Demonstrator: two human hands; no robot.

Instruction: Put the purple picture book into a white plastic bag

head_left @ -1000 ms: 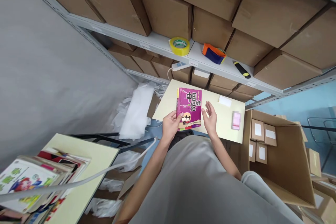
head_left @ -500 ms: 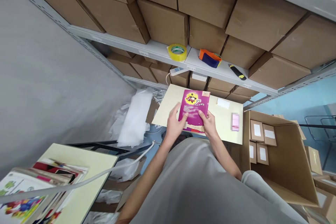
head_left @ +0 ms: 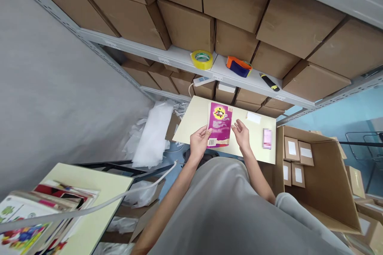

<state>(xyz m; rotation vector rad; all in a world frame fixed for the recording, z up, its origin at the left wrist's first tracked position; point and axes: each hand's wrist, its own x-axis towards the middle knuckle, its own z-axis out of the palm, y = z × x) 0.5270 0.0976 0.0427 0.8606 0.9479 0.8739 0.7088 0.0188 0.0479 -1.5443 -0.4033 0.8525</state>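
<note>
A purple book [head_left: 220, 127] with a yellow cartoon emblem and a barcode is held up over the pale table [head_left: 191, 117]. My left hand [head_left: 199, 142] grips its lower left edge, thumb on the cover. Just off the book's right edge is my right hand [head_left: 241, 133], its fingers apart and slightly bent, with nothing visible in them. A white slip of paper [head_left: 253, 117] lies on the table beyond that hand. Further right on the tabletop is a pink item [head_left: 267, 138], blurred out.
Yellow tape [head_left: 202, 60], an orange and blue tape dispenser [head_left: 239, 67] and a cutter knife [head_left: 269, 82] lie on the shelf. An open carton [head_left: 329, 179] with small boxes stands at right. Books [head_left: 36, 215] pile at lower left, where a grey hose [head_left: 119, 196] crosses.
My right hand has let go of the book's right edge and moved slightly right. The book has turned a little and now shows its barcode; my left hand still holds it.
</note>
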